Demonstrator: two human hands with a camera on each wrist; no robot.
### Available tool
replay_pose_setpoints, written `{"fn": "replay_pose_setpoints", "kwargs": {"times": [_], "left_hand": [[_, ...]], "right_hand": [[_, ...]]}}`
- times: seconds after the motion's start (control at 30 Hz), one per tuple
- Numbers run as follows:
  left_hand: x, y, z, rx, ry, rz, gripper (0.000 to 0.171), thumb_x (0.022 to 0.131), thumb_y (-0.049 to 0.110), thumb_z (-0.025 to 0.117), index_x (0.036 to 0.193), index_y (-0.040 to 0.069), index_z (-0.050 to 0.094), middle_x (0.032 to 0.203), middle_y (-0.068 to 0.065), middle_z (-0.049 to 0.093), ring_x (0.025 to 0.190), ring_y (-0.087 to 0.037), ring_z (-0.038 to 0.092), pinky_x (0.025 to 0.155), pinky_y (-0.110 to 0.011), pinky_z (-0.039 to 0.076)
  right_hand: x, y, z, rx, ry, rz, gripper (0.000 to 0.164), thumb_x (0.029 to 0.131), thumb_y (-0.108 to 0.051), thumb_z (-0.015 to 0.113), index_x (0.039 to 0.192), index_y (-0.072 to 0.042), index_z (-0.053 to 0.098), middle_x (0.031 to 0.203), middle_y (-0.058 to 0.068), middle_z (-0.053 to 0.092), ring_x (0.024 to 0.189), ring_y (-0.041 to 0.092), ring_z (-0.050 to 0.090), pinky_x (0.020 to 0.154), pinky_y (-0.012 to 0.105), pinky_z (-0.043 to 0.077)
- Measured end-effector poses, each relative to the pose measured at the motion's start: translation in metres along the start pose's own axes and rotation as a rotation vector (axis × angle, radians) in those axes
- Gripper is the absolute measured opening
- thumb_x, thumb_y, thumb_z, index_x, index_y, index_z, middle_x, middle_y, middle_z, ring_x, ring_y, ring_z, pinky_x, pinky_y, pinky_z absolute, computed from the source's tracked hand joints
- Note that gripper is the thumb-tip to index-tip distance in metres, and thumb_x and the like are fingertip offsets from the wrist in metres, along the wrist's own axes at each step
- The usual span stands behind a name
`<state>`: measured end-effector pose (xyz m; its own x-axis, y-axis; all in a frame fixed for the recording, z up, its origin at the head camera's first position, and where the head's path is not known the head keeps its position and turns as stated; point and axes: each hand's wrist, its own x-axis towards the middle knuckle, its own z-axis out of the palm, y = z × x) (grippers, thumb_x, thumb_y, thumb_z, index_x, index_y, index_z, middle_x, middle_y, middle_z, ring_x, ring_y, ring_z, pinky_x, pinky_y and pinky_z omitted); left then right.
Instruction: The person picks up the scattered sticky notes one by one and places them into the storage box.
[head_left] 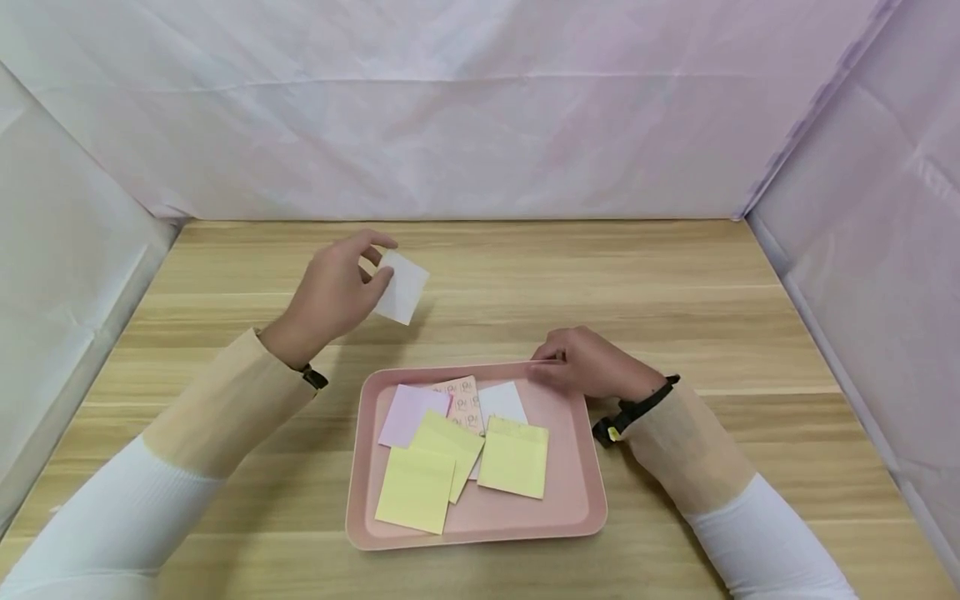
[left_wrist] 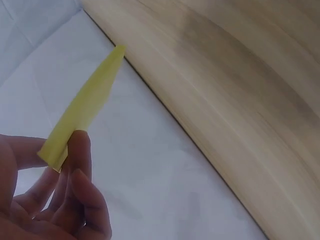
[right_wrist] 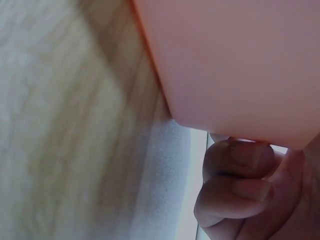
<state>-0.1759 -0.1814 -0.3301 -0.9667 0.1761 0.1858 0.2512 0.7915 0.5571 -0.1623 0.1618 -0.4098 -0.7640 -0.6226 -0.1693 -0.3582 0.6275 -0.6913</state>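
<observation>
My left hand [head_left: 337, 287] is raised over the far left part of the table and pinches a sticky note [head_left: 402, 287] between thumb and fingers. The note looks whitish in the head view and yellow, with a slight bend, in the left wrist view. With my right hand [head_left: 596, 367] I grip the far right corner of a pink tray [head_left: 573, 475]; the right wrist view shows curled fingers [right_wrist: 232, 197] by its edge. In the tray lie overlapping yellow notes [head_left: 416, 490], a lilac note [head_left: 412, 414], a patterned note [head_left: 463, 400] and a white note [head_left: 502, 402].
The tray stands near the front middle of a wood-grain table [head_left: 600, 275]. White cloth walls [head_left: 465, 117] enclose the table at the back and on both sides.
</observation>
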Motion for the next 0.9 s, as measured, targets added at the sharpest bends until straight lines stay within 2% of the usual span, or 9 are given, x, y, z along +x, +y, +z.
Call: {"fn": "replay_pose_setpoints", "kwargs": {"times": [0.33, 0.6, 0.73, 0.9], "left_hand": [[-0.017, 0.029, 0.007, -0.107, -0.087, 0.051, 0.028, 0.095, 0.009, 0.064, 0.122, 0.011, 0.061, 0.103, -0.011, 0.066, 0.075, -0.022, 0.07, 0.067, -0.036, 0.056], [-0.028, 0.048, 0.02, -0.163, -0.205, 0.089, 0.025, 0.094, 0.008, 0.067, 0.117, 0.012, 0.06, 0.098, -0.007, 0.065, 0.064, -0.014, 0.065, 0.065, -0.031, 0.054], [-0.031, 0.052, 0.025, -0.211, -0.274, 0.069, 0.023, 0.094, 0.009, 0.066, 0.116, 0.013, 0.059, 0.099, -0.006, 0.064, 0.062, -0.012, 0.065, 0.065, -0.03, 0.053], [-0.035, 0.056, 0.031, -0.28, -0.372, 0.01, 0.021, 0.096, 0.011, 0.066, 0.115, 0.014, 0.059, 0.101, -0.006, 0.063, 0.056, -0.013, 0.061, 0.057, -0.03, 0.052]], "right_hand": [[-0.002, 0.002, 0.001, 0.009, 0.002, -0.006, 0.01, 0.095, -0.024, 0.07, 0.094, -0.024, 0.08, 0.089, -0.004, 0.069, 0.08, 0.011, 0.059, 0.07, 0.028, 0.051], [-0.003, 0.004, 0.0, 0.009, 0.002, -0.013, 0.01, 0.095, -0.024, 0.07, 0.094, -0.023, 0.08, 0.089, -0.005, 0.069, 0.08, 0.011, 0.059, 0.071, 0.027, 0.05], [-0.003, 0.004, 0.0, 0.008, 0.007, -0.018, 0.01, 0.095, -0.024, 0.07, 0.094, -0.023, 0.08, 0.088, -0.004, 0.068, 0.079, 0.011, 0.059, 0.07, 0.027, 0.05], [-0.003, 0.005, 0.001, -0.004, 0.012, -0.025, 0.01, 0.095, -0.024, 0.07, 0.094, -0.023, 0.08, 0.088, -0.005, 0.068, 0.079, 0.01, 0.059, 0.07, 0.026, 0.05]]}}
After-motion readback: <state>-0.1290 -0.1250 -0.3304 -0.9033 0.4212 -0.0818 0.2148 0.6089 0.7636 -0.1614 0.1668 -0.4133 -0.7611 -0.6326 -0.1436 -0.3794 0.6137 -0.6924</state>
